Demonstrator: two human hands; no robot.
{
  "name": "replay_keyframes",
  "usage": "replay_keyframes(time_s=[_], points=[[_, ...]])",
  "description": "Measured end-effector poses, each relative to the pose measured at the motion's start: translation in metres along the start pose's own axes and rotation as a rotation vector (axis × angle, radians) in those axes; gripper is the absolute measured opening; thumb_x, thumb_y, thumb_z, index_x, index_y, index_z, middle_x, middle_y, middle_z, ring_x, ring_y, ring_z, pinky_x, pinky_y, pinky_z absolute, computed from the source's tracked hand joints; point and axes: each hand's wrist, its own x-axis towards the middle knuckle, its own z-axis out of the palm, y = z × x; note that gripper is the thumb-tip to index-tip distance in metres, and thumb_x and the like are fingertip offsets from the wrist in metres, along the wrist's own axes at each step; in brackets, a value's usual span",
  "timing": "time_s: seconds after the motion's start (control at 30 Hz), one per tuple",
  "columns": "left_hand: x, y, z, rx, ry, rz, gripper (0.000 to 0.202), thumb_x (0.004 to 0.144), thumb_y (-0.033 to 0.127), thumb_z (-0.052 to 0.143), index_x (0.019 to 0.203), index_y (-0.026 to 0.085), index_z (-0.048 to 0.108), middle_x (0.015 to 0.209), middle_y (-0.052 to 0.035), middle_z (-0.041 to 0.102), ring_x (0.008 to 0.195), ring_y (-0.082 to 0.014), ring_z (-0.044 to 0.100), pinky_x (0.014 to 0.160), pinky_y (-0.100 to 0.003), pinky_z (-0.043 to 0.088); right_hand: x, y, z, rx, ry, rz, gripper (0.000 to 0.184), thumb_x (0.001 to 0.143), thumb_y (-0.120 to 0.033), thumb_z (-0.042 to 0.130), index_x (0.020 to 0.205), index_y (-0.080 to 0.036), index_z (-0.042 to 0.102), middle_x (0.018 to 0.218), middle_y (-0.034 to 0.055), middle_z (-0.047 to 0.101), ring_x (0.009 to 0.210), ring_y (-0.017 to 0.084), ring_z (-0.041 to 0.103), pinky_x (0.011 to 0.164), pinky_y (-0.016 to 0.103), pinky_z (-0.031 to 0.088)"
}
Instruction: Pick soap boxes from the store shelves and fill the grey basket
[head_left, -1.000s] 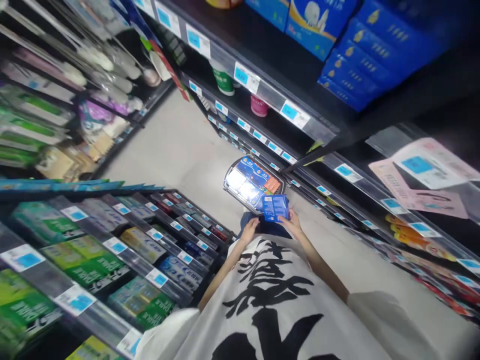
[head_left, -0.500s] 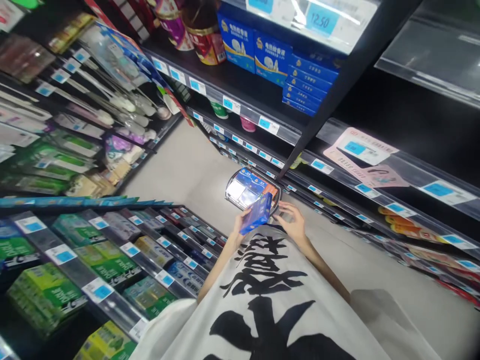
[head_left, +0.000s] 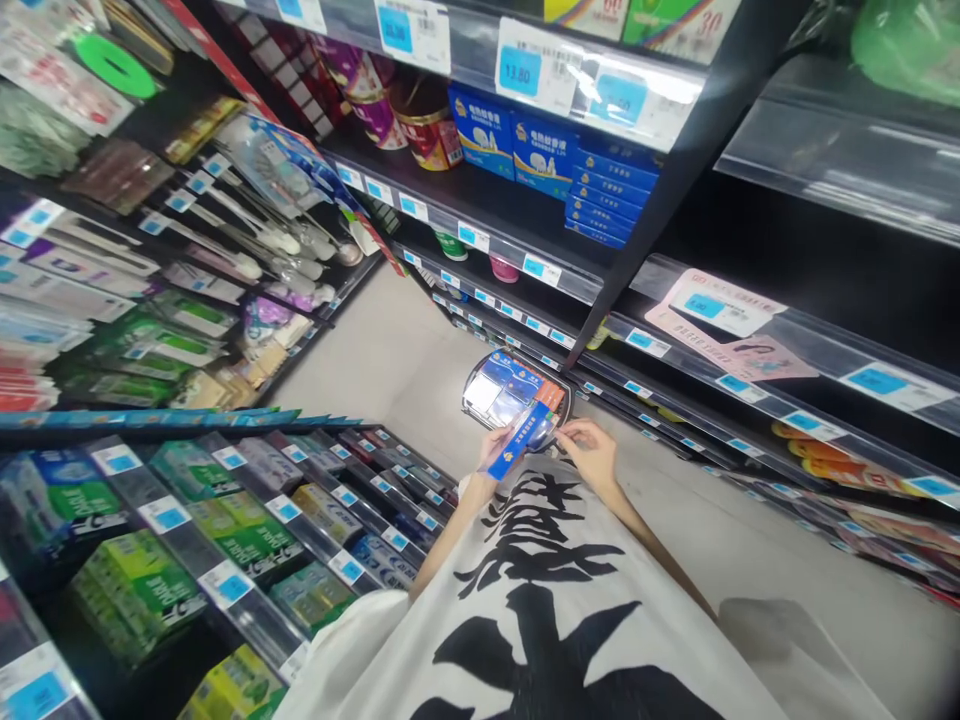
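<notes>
My left hand (head_left: 495, 446) is closed around a slim blue box (head_left: 516, 445) with pale lettering on its long side. The box slants in front of my chest, its lower end toward me. At the box's far right edge, my right hand (head_left: 594, 452) has thumb and fingers pinched together, the fingertips seeming to touch it. Beyond my hands and lower down is a dark-rimmed basket (head_left: 571, 396), with blue packs (head_left: 504, 378) and an orange-red pack (head_left: 553, 393) in it.
At the upper right, a shelf carries blue boxes (head_left: 544, 155), a flat stack of blue boxes (head_left: 609, 200) and red tubs (head_left: 427, 130). Green cartons (head_left: 135, 590) fill the lower-left shelves. Utensils (head_left: 262, 225) hang at the left. Grey floor (head_left: 390, 340) runs between the shelves.
The blue box has turned so its narrow lettered side faces up. My right fingertips have closed in to its edge. The view has shifted slightly, showing more of the upper shelf.
</notes>
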Motion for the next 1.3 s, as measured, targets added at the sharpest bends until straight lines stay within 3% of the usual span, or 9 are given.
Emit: replay_keyframes(time_s=[0.17,0.27,0.33,0.43,0.53,0.7,0.9,1.13,1.3], points=[[0.002,0.018,-0.003,-0.053,-0.006,-0.016,0.039,0.084,0.033,0.066,0.118,0.012,0.066,0.099,-0.0138,0.076,0.078,-0.0254,0.072,0.068,-0.036,0.060,0.014,-0.011,0.009,0.061,-0.110,0.119,0.022,0.081,-0.041,0.083,0.087,-0.022,0.075,0.083,0.0033,0.073,0.069,0.016,0.068,0.063,0.027,0.058],[0.005,0.037,-0.005,-0.097,-0.010,0.019,0.043,0.074,0.023,0.071,0.116,0.013,0.065,0.111,-0.0108,0.074,0.100,-0.0254,0.072,0.087,-0.035,0.059,0.027,-0.010,0.018,0.196,-0.258,0.273,0.037,0.085,-0.054,0.076,0.104,-0.022,0.074,0.088,0.0048,0.074,0.069,0.018,0.070,0.057,0.028,0.059],[0.007,0.049,-0.008,-0.105,0.006,0.050,0.047,0.070,0.021,0.073,0.116,0.015,0.064,0.113,-0.0075,0.073,0.102,-0.0228,0.071,0.091,-0.032,0.058,0.035,-0.005,0.027,0.246,-0.304,0.368,0.049,0.085,-0.064,0.072,0.108,-0.022,0.074,0.092,0.0062,0.075,0.073,0.020,0.071,0.054,0.029,0.060],[0.008,0.062,-0.017,0.010,0.138,0.193,0.049,0.072,0.028,0.077,0.117,0.022,0.059,0.105,-0.0016,0.070,0.086,-0.0171,0.069,0.078,-0.028,0.058,0.045,0.004,0.045,0.257,-0.204,0.510,0.060,0.077,-0.072,0.074,0.107,-0.020,0.078,0.088,0.0061,0.075,0.074,0.021,0.070,0.053,0.028,0.059],[0.008,0.076,-0.030,0.139,0.236,0.354,0.055,0.072,0.033,0.083,0.117,0.028,0.053,0.104,0.0011,0.066,0.081,-0.0139,0.066,0.070,-0.024,0.056,0.053,0.008,0.067,0.311,-0.030,0.591,0.058,0.069,-0.062,0.085,0.109,-0.020,0.078,0.091,0.0045,0.076,0.074,0.019,0.069,0.056,0.027,0.059],[0.010,0.110,-0.054,0.165,0.098,0.239,0.054,0.077,0.052,0.081,0.110,0.029,0.045,0.097,0.0029,0.064,0.071,-0.0136,0.066,0.062,-0.026,0.058,0.070,0.001,0.099,0.373,0.163,0.580,0.054,0.068,-0.054,0.088,0.109,-0.020,0.077,0.097,0.0046,0.077,0.081,0.020,0.070,0.062,0.026,0.057],[0.015,0.143,-0.078,0.231,-0.049,0.170,0.049,0.079,0.054,0.079,0.100,0.026,0.045,0.095,0.0026,0.059,0.078,-0.0150,0.068,0.071,-0.033,0.063,0.086,-0.007,0.129,0.350,0.299,0.537,0.056,0.071,-0.060,0.085,0.111,-0.021,0.076,0.098,0.0043,0.076,0.085,0.022,0.069,0.068,0.028,0.054],[0.020,0.166,-0.096,0.254,-0.137,0.179,0.046,0.085,0.052,0.077,0.107,0.025,0.046,0.102,0.0002,0.064,0.081,-0.0160,0.070,0.069,-0.035,0.066,0.091,-0.008,0.153,0.362,0.347,0.522,0.055,0.074,-0.068,0.078,0.109,-0.026,0.075,0.105,0.0039,0.077,0.094,0.025,0.071,0.077,0.034,0.057],[0.018,0.180,-0.097,0.276,-0.150,0.194,0.051,0.086,0.050,0.077,0.122,0.025,0.051,0.116,-0.0046,0.065,0.088,-0.0188,0.071,0.068,-0.038,0.068,0.098,-0.002,0.159,0.332,0.337,0.548,0.047,0.075,-0.067,0.078,0.105,-0.031,0.075,0.104,0.0013,0.077,0.097,0.027,0.071,0.079,0.037,0.059]])
